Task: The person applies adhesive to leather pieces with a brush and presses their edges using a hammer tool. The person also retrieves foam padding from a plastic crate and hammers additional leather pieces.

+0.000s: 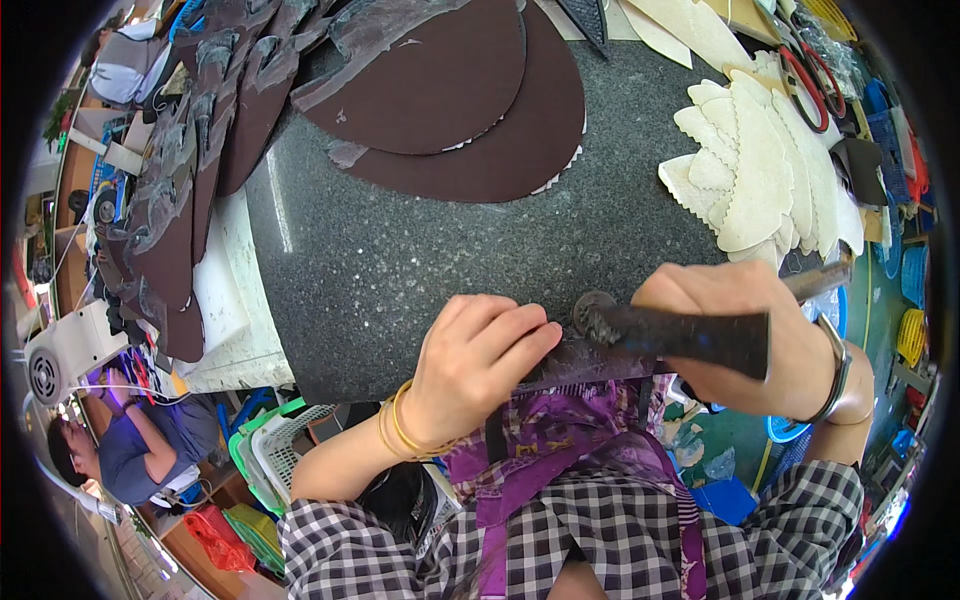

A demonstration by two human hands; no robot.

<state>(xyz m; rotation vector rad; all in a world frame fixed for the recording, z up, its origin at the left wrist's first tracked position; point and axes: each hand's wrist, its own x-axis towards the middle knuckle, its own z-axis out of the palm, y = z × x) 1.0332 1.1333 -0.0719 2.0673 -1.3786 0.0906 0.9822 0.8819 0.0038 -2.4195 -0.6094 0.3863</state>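
My right hand [715,295] is closed around the handle of a hammer [690,335]. The hammer's dark metal head spans the front edge of the dark stone slab [420,260], its round face toward my left hand. My left hand [480,350] rests at that same edge, fingers curled and pressed together beside the hammer face. Whatever they pinch is hidden; a dark brownish strip [590,362] shows just under the hammer, too little of it to name. Farther back on the slab lie overlapping dark brown rounded pieces [440,90] with pale jagged edges and clear film.
More brown pieces [165,265] with film hang along the left side. Cream scalloped pieces [755,170] are piled at the right, near red-handled scissors [805,85]. A white basket [285,450] stands below left. A person [150,440] sits at the far left.
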